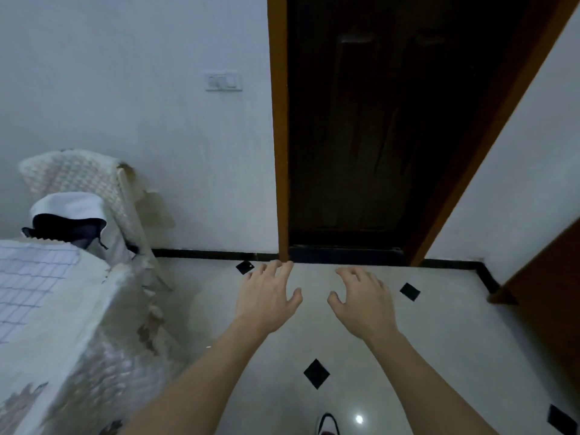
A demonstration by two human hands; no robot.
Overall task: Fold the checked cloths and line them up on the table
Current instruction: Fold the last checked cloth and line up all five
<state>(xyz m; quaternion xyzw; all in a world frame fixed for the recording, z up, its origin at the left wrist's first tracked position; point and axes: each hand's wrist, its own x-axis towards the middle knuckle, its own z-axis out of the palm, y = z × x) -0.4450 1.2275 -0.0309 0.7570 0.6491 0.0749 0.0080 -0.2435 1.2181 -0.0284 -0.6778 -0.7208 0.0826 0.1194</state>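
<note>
A white cloth with thin dark checks (28,277) lies flat on the table (72,356) at the left edge of the view; the table is draped in a pale lacy cover. My left hand (266,293) and my right hand (361,298) are stretched out in front of me over the tiled floor, palms down. Their fingers are spread and loosely bent, and they hold nothing. Both hands are well to the right of the table and touch nothing.
A chair (94,189) with a pale cover stands behind the table, with dark and white items (69,221) on its seat. A dark wooden door (392,127) in an orange frame faces me. The white floor (314,334) has black diamond insets.
</note>
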